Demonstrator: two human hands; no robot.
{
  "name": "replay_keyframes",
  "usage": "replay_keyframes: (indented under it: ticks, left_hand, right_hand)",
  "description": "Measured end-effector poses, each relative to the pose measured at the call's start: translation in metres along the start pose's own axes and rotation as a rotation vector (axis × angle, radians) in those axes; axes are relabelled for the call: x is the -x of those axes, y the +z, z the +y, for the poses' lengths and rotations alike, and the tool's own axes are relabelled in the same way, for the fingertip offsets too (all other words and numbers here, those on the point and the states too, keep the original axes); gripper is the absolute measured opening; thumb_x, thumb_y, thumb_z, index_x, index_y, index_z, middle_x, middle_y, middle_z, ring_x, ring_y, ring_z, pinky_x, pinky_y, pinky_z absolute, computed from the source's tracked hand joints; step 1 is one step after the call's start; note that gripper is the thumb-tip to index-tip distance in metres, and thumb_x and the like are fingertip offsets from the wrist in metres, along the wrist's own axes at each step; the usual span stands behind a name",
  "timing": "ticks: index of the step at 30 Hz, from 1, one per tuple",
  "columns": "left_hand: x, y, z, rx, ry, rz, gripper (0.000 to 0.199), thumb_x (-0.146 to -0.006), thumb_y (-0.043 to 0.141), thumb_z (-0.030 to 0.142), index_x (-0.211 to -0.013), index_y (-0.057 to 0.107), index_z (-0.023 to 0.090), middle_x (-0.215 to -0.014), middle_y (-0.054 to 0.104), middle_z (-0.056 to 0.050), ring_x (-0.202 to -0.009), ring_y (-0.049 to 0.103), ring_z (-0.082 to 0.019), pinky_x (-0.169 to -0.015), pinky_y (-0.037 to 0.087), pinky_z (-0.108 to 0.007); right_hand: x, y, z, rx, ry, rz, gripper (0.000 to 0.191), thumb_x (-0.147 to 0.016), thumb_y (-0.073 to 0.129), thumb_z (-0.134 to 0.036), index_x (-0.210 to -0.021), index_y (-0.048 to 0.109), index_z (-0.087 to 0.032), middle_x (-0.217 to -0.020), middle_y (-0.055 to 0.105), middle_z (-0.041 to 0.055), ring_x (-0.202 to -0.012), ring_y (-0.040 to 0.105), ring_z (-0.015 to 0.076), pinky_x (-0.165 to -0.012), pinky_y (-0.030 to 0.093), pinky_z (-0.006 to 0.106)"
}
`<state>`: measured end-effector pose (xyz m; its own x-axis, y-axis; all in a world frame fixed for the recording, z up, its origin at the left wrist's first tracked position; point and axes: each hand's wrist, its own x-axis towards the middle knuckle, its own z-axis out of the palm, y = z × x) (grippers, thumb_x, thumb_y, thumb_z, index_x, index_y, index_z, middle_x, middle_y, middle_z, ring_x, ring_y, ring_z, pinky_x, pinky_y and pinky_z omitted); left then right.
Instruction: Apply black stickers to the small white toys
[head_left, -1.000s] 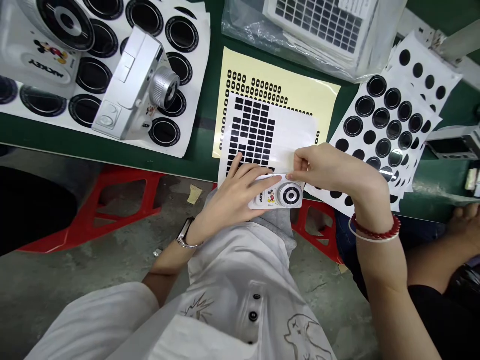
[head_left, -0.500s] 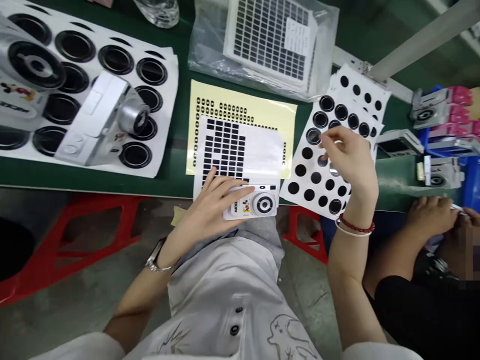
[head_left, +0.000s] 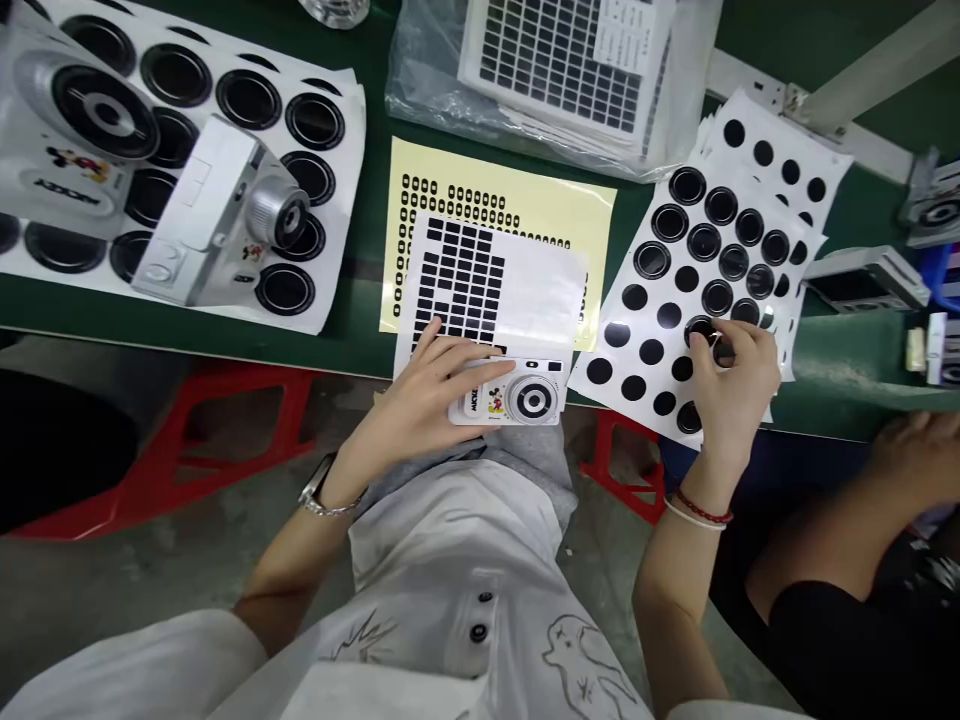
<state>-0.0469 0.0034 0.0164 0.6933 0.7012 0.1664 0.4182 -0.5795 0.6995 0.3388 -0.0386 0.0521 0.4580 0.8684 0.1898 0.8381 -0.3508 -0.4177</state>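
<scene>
My left hand [head_left: 427, 400] is closed round the left end of a small white digital camera [head_left: 534, 398] with a Mickey Mouse print, its lens facing up. The camera lies over the lower edge of a white sheet of black rectangular stickers [head_left: 480, 270]. On the right, my right hand [head_left: 735, 375] pinches thumb and forefinger at a round black sticker [head_left: 700, 328] on a white sheet of round stickers [head_left: 615, 300]. The fingertips partly cover that sticker, so how far it is off the sheet is hidden.
Beneath the rectangular sheet lies a yellow sticker sheet [head_left: 525, 190]. A plastic bag [head_left: 427, 90] with more sheets sits behind. More cameras [head_left: 195, 210] rest on large round stickers at left. A post [head_left: 885, 70], another camera [head_left: 866, 278] and a co-worker's arm [head_left: 862, 530] are at right.
My right hand has come down from above the round-sticker sheet to pinch at a sticker on it. My left hand keeps its hold on the camera. The whole view has shifted slightly.
</scene>
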Motion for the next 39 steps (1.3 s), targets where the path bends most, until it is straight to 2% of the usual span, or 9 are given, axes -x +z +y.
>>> replay_keyframes:
  ticks: [4, 10, 14, 17, 19, 24, 29, 34, 39]
  left_hand:
    - [0.0, -0.001, 0.001, -0.009, -0.004, -0.007, 0.062, -0.097, 0.078, 0.044, -0.154, 0.054, 0.035, -0.143, 0.066, -0.007, -0.135, 0.059, -0.029, -0.135, 0.019, -0.073]
    - [0.0, -0.002, 0.002, -0.017, -0.007, 0.001, 0.066, -0.096, 0.08, 0.04, -0.156, 0.053, 0.037, -0.144, 0.066, -0.006, -0.136, 0.06, -0.031, -0.136, 0.016, -0.072]
    - [-0.001, -0.002, 0.0, -0.043, -0.006, -0.007, 0.063, -0.098, 0.076, 0.04, -0.156, 0.052, 0.037, -0.146, 0.066, -0.007, -0.135, 0.061, -0.032, -0.134, 0.019, -0.074]
    - [-0.001, -0.001, -0.001, -0.066, 0.003, -0.011, 0.064, -0.099, 0.074, 0.043, -0.157, 0.049, 0.039, -0.146, 0.066, -0.007, -0.132, 0.062, -0.033, -0.132, 0.024, -0.073]
    - [-0.001, -0.001, -0.001, -0.071, 0.011, 0.0, 0.065, -0.098, 0.075, 0.046, -0.158, 0.049, 0.04, -0.146, 0.066, -0.006, -0.132, 0.062, -0.032, -0.133, 0.024, -0.07]
    - [-0.002, -0.001, 0.0, -0.076, 0.016, -0.004, 0.064, -0.1, 0.073, 0.047, -0.159, 0.046, 0.039, -0.147, 0.064, -0.007, -0.133, 0.061, -0.033, -0.133, 0.024, -0.07]
    - [-0.001, 0.0, 0.0, -0.084, 0.028, 0.009, 0.064, -0.101, 0.071, 0.049, -0.158, 0.045, 0.04, -0.146, 0.064, -0.006, -0.132, 0.061, -0.032, -0.133, 0.024, -0.069]
    - [0.0, 0.001, -0.001, -0.097, 0.031, 0.005, 0.063, -0.102, 0.07, 0.05, -0.159, 0.045, 0.039, -0.148, 0.063, -0.007, -0.134, 0.06, -0.032, -0.134, 0.022, -0.07]
    - [-0.001, 0.001, -0.001, -0.099, 0.042, 0.006, 0.062, -0.102, 0.069, 0.052, -0.158, 0.045, 0.037, -0.147, 0.063, -0.008, -0.133, 0.061, -0.034, -0.133, 0.021, -0.073]
  right_hand:
    - [0.006, 0.001, 0.0, 0.019, 0.069, 0.051, 0.045, -0.086, 0.079, -0.057, -0.112, 0.072, -0.021, -0.123, 0.063, 0.0165, -0.113, 0.064, 0.0364, -0.104, 0.054, 0.057]
    - [-0.005, -0.003, 0.007, 0.01, 0.179, -0.074, 0.046, -0.079, 0.082, -0.06, -0.1, 0.061, -0.024, -0.108, 0.061, 0.0095, -0.099, 0.06, 0.029, -0.094, 0.055, 0.05]
    - [-0.005, 0.001, 0.005, -0.036, 0.12, -0.059, 0.034, -0.085, 0.074, -0.051, -0.093, 0.053, -0.025, -0.102, 0.058, 0.0054, -0.098, 0.058, 0.0247, -0.095, 0.053, 0.047]
    - [-0.003, 0.003, 0.005, -0.042, 0.13, -0.006, 0.039, -0.085, 0.075, -0.053, -0.102, 0.055, -0.024, -0.109, 0.056, 0.0064, -0.097, 0.058, 0.0234, -0.096, 0.053, 0.047]
    - [-0.005, 0.001, 0.007, -0.041, 0.154, -0.023, 0.045, -0.083, 0.077, -0.056, -0.107, 0.058, -0.024, -0.112, 0.055, 0.0071, -0.098, 0.057, 0.0233, -0.096, 0.054, 0.046]
    - [-0.014, -0.004, 0.01, -0.046, 0.204, -0.105, 0.048, -0.076, 0.08, -0.056, -0.104, 0.058, -0.023, -0.109, 0.056, 0.0067, -0.099, 0.057, 0.0239, -0.096, 0.053, 0.047]
    - [-0.01, 0.001, 0.005, -0.114, 0.25, -0.037, 0.051, -0.072, 0.081, -0.054, -0.102, 0.054, -0.024, -0.111, 0.055, 0.007, -0.102, 0.057, 0.024, -0.101, 0.051, 0.047]
    - [-0.001, 0.011, 0.004, -0.166, 0.209, 0.049, 0.051, -0.074, 0.078, -0.051, -0.107, 0.051, -0.023, -0.108, 0.057, 0.006, -0.096, 0.057, 0.0218, -0.099, 0.052, 0.045]
    - [0.003, 0.012, 0.009, -0.141, 0.116, 0.081, 0.053, -0.079, 0.079, -0.05, -0.119, 0.058, -0.022, -0.106, 0.058, 0.005, -0.09, 0.058, 0.0204, -0.095, 0.054, 0.044]
